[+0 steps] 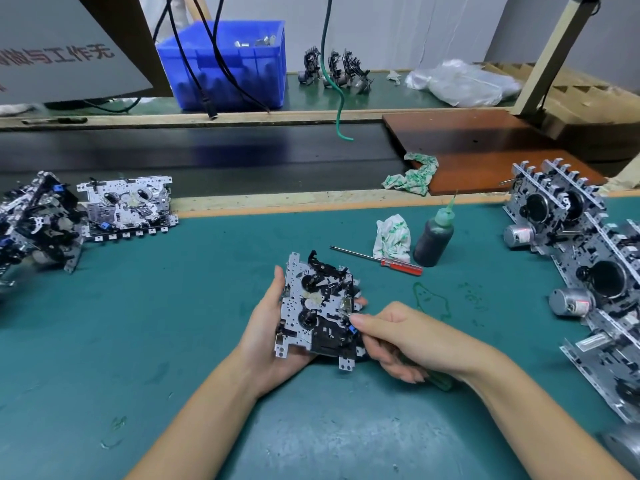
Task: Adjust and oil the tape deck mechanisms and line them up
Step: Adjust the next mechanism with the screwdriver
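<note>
Two bare hands meet over the green tabletop [173, 341] near its front edge; the left hand [266, 337] cradles a tape deck mechanism [318, 306] from below and from its left side, fingers curled round the metal plate, so that grip is closed on the mechanism; the plate faces up, tilted slightly, with two black reel hubs showing; the right hand [398, 337] touches the mechanism's right edge with thumb and forefinger pinched at a small part beside a blue piece, while its other fingers curl loosely below; whether something thin lies inside that pinch cannot be told. Just beyond the hands lies a screwdriver [377, 257] with a red handle, flat on the tabletop, its handle near a dark oil bottle [433, 239] with a green nozzle, standing upright; a crumpled white and green cloth [393, 237] sits just beside the bottle on its left. Along the right edge of the tabletop a row of mechanisms [571, 244] stands on edge, one behind another, silver motors toward the middle. At the far left corner a heap of mechanisms [38, 220] rests, and one flat mechanism [128, 206] lies beside it. Past the far edge runs a dark conveyor belt [207, 150]; a second cloth [412, 174] hangs off a brown board [467, 140]; farther back stand a blue crate [225, 64] and three small mechanisms [336, 71].
</note>
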Tool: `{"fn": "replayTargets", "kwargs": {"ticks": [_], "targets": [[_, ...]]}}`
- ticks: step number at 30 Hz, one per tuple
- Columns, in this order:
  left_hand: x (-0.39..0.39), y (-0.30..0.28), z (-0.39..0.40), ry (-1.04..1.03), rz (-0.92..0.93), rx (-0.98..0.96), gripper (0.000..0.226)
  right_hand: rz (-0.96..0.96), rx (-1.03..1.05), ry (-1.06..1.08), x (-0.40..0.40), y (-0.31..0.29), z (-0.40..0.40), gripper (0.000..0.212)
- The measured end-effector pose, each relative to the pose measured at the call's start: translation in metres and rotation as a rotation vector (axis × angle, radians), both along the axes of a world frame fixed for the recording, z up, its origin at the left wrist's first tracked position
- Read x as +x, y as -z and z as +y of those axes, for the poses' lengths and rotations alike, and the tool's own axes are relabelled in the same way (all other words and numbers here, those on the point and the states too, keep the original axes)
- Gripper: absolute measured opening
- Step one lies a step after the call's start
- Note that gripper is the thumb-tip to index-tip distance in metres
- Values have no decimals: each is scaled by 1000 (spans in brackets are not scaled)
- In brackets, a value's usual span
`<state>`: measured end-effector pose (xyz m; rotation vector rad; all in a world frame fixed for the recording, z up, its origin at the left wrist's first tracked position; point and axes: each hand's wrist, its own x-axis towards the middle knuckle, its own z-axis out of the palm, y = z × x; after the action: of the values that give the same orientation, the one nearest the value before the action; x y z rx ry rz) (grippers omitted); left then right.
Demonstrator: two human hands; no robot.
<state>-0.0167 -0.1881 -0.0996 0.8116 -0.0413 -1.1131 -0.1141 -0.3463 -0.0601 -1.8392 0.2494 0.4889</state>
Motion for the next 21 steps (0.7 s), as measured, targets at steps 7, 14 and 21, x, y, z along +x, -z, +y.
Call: {"fn": "replayTargets", "kwargs": {"ticks": [7, 14, 21], "targets": [[-1, -4, -1, -10, 1, 30, 77, 2, -11, -4, 4, 1, 0, 63], [1, -2, -1, -6, -20, 64, 75, 52, 3, -53, 6, 1, -5, 61], [3, -1, -1, 10, -28, 83, 74, 93, 22, -104, 6, 2, -11, 62]]}}
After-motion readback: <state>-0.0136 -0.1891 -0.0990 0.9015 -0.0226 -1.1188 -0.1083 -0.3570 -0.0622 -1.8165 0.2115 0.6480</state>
